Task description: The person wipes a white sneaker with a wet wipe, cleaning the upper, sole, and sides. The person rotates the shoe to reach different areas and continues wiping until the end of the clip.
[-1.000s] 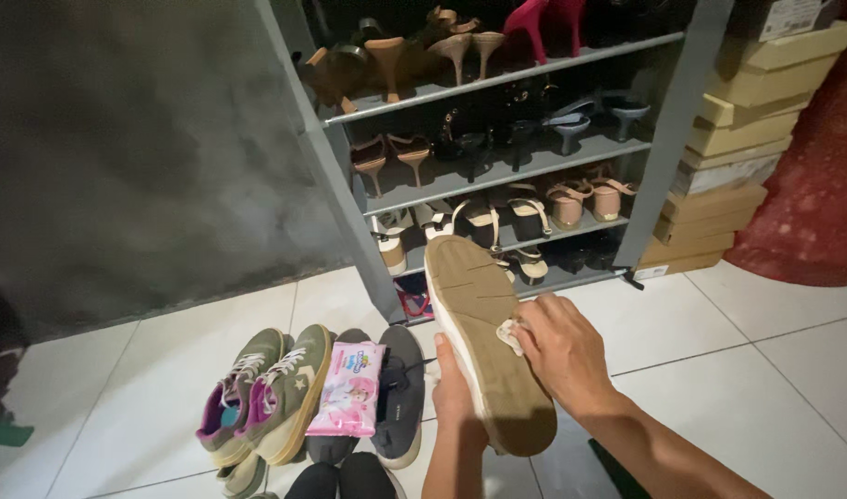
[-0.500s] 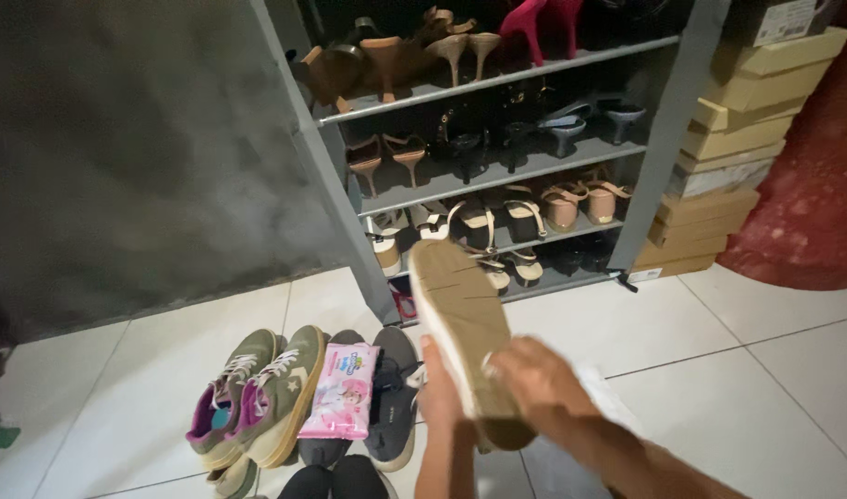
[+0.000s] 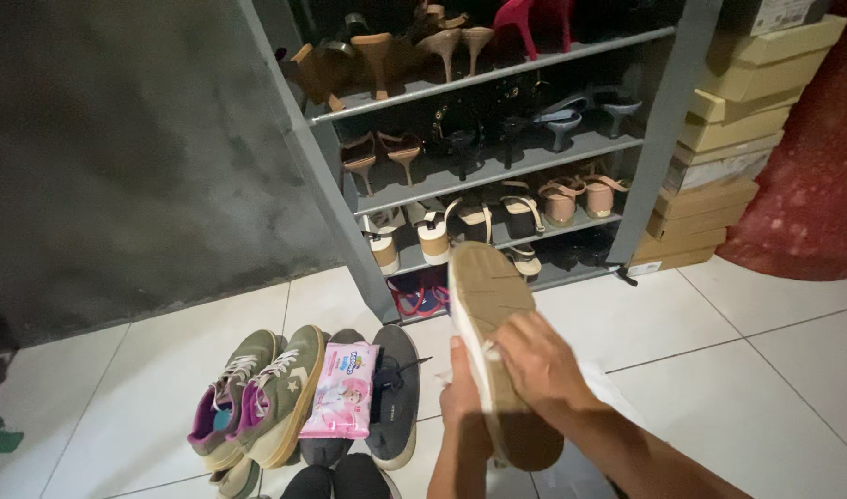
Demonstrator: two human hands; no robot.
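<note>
Over white tiles, left hand (image 3: 462,399) fingers clamp the upturned shoe (image 3: 493,344); right hand (image 3: 539,365) fingers press its sole.

White tiled floor (image 3: 765,370) carries olive sneakers (image 3: 257,397), dark grey shoes (image 3: 391,393) beside them with a pink wipes pack (image 3: 340,402) lying across, black shoes (image 3: 335,480) at bottom edge. Grey shoe rack (image 3: 497,166) stands on floor, shelves packed with heels and sandals; stacked tan boxes (image 3: 719,148) just right of it
</note>
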